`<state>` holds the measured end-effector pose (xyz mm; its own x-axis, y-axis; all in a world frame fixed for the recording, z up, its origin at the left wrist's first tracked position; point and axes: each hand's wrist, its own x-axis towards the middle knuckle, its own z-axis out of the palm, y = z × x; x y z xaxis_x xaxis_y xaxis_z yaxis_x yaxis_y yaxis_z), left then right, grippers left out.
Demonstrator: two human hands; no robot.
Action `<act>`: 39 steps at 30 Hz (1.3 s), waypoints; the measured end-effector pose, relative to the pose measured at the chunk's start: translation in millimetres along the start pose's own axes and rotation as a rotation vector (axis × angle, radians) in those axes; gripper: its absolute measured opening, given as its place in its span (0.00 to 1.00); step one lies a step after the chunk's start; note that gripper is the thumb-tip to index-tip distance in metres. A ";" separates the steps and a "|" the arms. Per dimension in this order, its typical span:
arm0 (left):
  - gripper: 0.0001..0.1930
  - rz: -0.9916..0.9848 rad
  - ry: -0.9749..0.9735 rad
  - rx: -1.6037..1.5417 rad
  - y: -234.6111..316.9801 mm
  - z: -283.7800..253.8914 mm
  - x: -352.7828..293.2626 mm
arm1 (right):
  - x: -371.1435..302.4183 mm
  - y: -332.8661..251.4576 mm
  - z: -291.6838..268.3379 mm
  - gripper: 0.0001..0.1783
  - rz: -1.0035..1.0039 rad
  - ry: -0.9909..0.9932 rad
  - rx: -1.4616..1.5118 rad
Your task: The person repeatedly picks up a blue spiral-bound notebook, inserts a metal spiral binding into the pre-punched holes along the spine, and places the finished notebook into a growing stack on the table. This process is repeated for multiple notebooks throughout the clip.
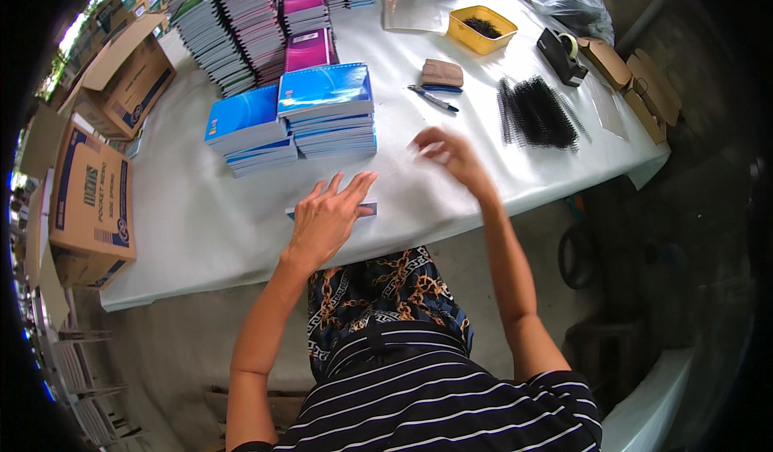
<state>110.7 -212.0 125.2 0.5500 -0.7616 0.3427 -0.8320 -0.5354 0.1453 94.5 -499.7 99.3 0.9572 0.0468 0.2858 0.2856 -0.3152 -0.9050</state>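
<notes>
My left hand (326, 214) lies with its fingers stretched out over a small notebook or pad of pages (369, 208) near the table's front edge. Most of that piece is hidden under the palm; only its ends show. To the right, my right hand (452, 158) is held over the table, its bent fingers smeared by motion; whether anything small is between them I cannot make out. Just beyond my left hand stand two stacks of blue-covered notebooks, a taller right one (326, 89) and a lower left one (245, 118).
Black spiral binding coils (538, 114) lie at the right, near a tape dispenser (562, 57). A yellow tub (483, 33) holds dark pieces. A pen (433, 97) rests by a brown pouch (442, 73). Magenta notebooks (310, 49) stand behind; cardboard boxes (93, 202) line the left.
</notes>
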 end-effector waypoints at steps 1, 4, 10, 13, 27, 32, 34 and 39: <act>0.29 -0.016 -0.035 -0.030 3.6 -5.4 2.6 | 11.2 15.2 -38.5 0.10 -0.008 0.230 -0.253; 0.29 -0.034 -0.081 -0.091 7.2 -10.2 12.0 | 44.8 52.9 -123.5 0.08 0.261 0.692 -1.062; 0.30 -0.088 -0.073 -0.086 1.1 -8.4 12.4 | 65.7 91.0 -152.5 0.14 0.590 0.407 -1.412; 0.31 -0.077 -0.031 -0.071 1.1 -7.3 15.5 | 60.5 85.5 -164.2 0.15 0.497 0.454 -1.248; 0.30 -0.045 -0.010 0.090 -0.6 -2.2 17.5 | -7.8 -74.0 40.8 0.10 0.019 -0.105 -0.177; 0.32 -0.077 -0.027 0.043 0.1 0.5 13.9 | -6.2 -64.7 52.5 0.09 0.075 -0.116 -0.147; 0.32 -0.085 -0.028 0.017 0.5 2.1 12.8 | -5.5 -65.5 49.5 0.09 0.081 -0.153 -0.173; 0.32 -0.086 -0.009 0.000 1.8 1.7 12.1 | -5.3 -62.3 48.0 0.07 0.008 -0.255 -0.181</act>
<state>116.0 -222.9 128.0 0.6203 -0.7158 0.3207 -0.7814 -0.5994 0.1736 73.9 -434.8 139.0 0.9471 0.2724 0.1698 0.2865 -0.4789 -0.8298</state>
